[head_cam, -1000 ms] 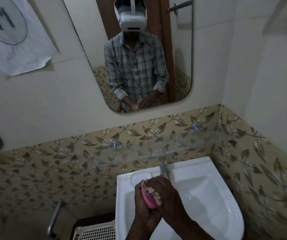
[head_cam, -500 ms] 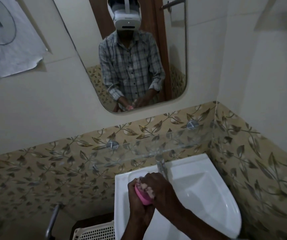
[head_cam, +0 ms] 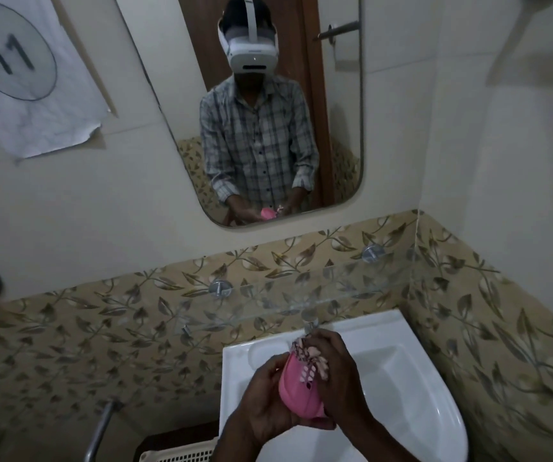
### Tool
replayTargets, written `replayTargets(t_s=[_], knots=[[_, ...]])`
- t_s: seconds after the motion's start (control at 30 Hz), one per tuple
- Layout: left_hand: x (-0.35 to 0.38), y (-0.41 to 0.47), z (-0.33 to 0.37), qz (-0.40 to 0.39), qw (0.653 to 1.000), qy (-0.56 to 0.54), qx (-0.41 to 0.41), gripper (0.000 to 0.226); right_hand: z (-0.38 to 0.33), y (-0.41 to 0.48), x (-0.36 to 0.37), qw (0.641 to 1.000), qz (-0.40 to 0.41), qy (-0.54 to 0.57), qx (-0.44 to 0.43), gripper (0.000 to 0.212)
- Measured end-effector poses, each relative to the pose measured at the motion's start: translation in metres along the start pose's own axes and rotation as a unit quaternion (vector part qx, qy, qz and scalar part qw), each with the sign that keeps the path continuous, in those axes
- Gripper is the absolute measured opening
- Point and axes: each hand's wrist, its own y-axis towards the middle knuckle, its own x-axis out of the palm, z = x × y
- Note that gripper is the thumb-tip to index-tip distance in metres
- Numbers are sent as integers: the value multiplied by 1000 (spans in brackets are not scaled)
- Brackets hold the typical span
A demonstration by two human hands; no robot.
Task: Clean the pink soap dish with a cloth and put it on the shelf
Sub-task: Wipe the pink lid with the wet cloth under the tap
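Note:
Over the white sink I hold the pink soap dish tilted on its edge. My left hand grips it from the left and below, fingers curled round its rim. My right hand holds a bunched patterned cloth and presses it against the dish's upper inner side. A clear glass shelf runs along the tiled wall just above and behind the sink, with nothing on it that I can see.
The white sink fills the lower right, with its tap right behind my hands. A mirror hangs above. A white slotted basket and a metal pipe sit lower left. The tiled corner wall stands close on the right.
The dish has turned and tilted, so more of its pink surface shows. My right hand with the cloth has slid up toward the dish's top edge.

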Motion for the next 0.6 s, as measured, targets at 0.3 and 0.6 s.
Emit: replayTargets(t_s=[0.3,0.6], knots=[[5,13,-5,118,987,-42,106,49,-1,6,-7,941,-97,-217,-242,37],[11,11,-9,186,960,12,209,50,-20,5,0,974,-92,-156,-138,37]])
